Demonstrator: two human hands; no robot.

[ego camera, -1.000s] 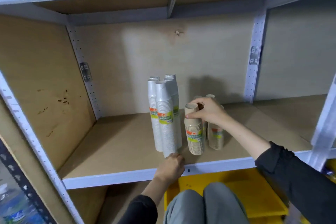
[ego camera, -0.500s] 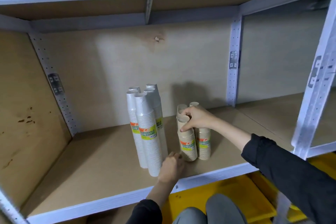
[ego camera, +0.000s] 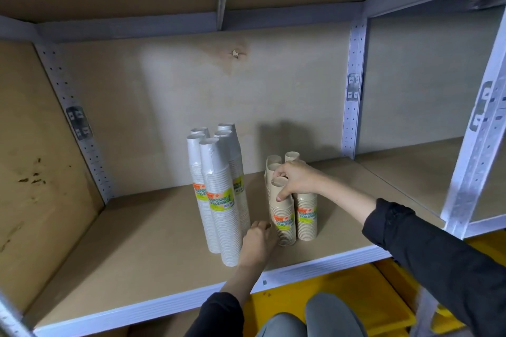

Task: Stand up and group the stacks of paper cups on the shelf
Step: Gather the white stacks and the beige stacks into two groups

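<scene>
Several tall white cup stacks [ego camera: 216, 194] stand upright in a tight cluster at mid shelf [ego camera: 142, 232], each with a green and orange label. To their right stand several shorter brown cup stacks [ego camera: 306, 213], also upright and close together. My right hand [ego camera: 294, 179] grips the top of the front brown stack [ego camera: 283, 216]. My left hand [ego camera: 258, 242] rests on the shelf board with curled fingers, between the foot of the white cluster and the foot of the front brown stack; whether it grips either one is hidden.
White metal uprights [ego camera: 354, 90] frame the bay, and another post [ego camera: 476, 128] stands at the right front. The shelf's white front rail [ego camera: 164, 306] runs below my arms. Yellow crates [ego camera: 364, 298] and my knees [ego camera: 309, 317] lie underneath.
The camera has shifted, so the stacks sit lower and more central in view. My right hand stays on the front brown stack; my left hand stays at the stacks' feet.
</scene>
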